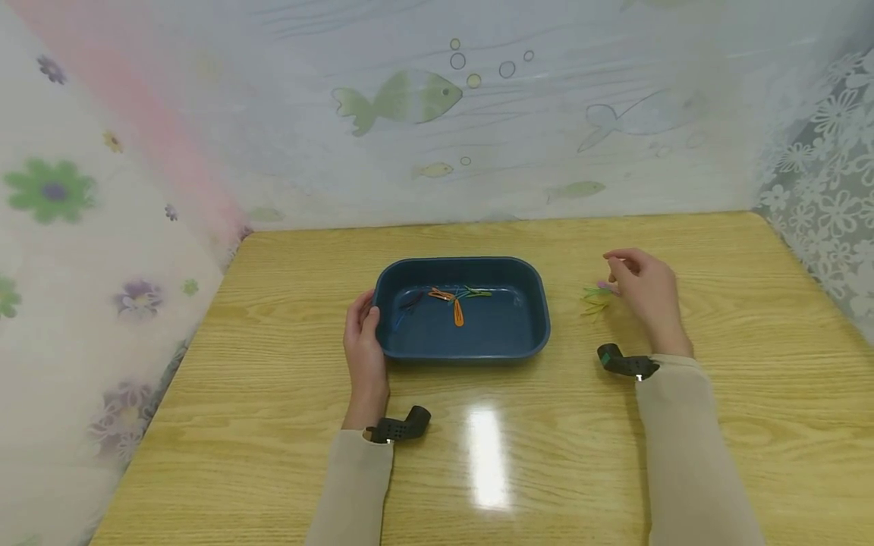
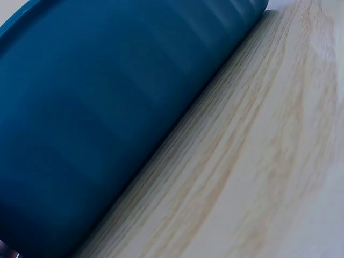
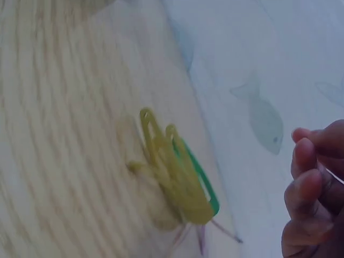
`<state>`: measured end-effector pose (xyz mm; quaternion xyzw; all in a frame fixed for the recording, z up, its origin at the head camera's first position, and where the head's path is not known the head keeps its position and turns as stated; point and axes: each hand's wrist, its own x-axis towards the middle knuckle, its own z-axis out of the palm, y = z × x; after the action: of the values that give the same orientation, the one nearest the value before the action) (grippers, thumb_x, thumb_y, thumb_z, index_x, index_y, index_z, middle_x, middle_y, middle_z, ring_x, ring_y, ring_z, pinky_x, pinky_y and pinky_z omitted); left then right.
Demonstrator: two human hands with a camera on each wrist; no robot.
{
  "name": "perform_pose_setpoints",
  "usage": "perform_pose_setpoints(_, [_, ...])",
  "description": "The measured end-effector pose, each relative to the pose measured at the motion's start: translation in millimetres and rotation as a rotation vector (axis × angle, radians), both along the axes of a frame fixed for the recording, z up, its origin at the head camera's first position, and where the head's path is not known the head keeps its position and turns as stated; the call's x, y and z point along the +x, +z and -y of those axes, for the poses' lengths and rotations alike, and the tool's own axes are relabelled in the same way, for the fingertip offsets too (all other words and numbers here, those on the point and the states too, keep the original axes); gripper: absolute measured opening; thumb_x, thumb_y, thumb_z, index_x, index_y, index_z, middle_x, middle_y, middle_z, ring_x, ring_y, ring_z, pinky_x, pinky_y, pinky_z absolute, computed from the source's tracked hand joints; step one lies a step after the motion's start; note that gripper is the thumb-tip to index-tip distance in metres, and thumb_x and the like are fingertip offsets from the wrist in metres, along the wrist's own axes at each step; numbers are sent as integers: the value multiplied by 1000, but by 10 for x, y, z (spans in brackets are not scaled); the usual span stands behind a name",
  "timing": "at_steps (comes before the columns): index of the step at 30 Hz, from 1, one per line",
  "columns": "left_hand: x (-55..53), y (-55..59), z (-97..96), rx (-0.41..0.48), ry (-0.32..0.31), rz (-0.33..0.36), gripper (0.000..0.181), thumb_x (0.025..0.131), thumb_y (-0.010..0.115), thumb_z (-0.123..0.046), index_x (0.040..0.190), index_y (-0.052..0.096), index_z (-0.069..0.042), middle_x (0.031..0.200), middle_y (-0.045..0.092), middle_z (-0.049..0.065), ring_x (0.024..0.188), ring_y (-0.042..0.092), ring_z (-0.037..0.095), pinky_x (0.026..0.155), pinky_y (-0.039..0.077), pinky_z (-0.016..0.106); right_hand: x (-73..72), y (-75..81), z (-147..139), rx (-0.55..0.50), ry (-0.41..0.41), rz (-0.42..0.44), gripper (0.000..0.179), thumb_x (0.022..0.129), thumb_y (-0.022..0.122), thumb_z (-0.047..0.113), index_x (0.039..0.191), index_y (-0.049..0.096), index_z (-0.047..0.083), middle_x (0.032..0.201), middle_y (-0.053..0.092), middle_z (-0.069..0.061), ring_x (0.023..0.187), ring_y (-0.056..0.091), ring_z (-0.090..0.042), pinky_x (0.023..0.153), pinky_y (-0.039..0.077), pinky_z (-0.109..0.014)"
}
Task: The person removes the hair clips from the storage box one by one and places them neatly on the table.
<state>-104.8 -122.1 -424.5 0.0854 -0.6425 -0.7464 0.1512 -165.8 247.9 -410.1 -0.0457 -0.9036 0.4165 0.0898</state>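
Wood-grain table (image 1: 444,447) beneath both hands, fish-painted wall (image 1: 519,174) beyond. Left hand (image 1: 364,335) curled round the end of a blue basin (image 1: 501,331), orange clips (image 1: 459,312) inside, to the right of that hand. Right hand (image 1: 647,292) with fingers (image 3: 305,188) curled, tips together, nothing visible between. Yellow clips (image 3: 188,201) just left of and below this hand, the nearer of the two; long axis roughly crosswise, aimed toward the basin farther left.

A: The basin (image 1: 495,332)?
B: Dark blue, rectangular, upright; coloured clips (image 1: 459,313) scattered inside, chiefly from nine to one o'clock.
A: The loose cluster (image 1: 595,303)?
B: Yellow and green clips, overlapping, outside at three o'clock.
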Motion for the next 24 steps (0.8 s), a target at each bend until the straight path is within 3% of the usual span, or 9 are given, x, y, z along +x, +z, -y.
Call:
perform_pose_setpoints(8, [-31, -78, 29, 5, 0, -9, 31, 96, 40, -16, 126, 45, -9, 126, 46, 1, 118, 40, 11, 100, 27, 29, 20, 148, 177, -8, 120, -51, 43, 89, 43, 48, 115, 58, 17, 88, 62, -10, 73, 57, -28, 63, 42, -30])
perform_pose_setpoints(17, [-91, -173, 69, 31, 34, -36, 30, 94, 44, -22, 122, 49, -13, 122, 49, -2, 114, 42, 9, 98, 29, 27, 37, 393, 435, 31, 266, -68, 34, 87, 45, 49, 111, 58, 30, 85, 59, 4, 70, 54, -13, 62, 39, -32])
perform_pose_setpoints(24, [-93, -179, 69, 29, 21, -38, 29, 94, 44, -20, 122, 49, -11, 123, 48, -1, 115, 41, 9, 98, 29, 28, 81, 514, 632, 203, 411, -96, 28, 91, 47, 37, 110, 60, 21, 82, 61, 4, 68, 55, -13, 58, 42, -33])
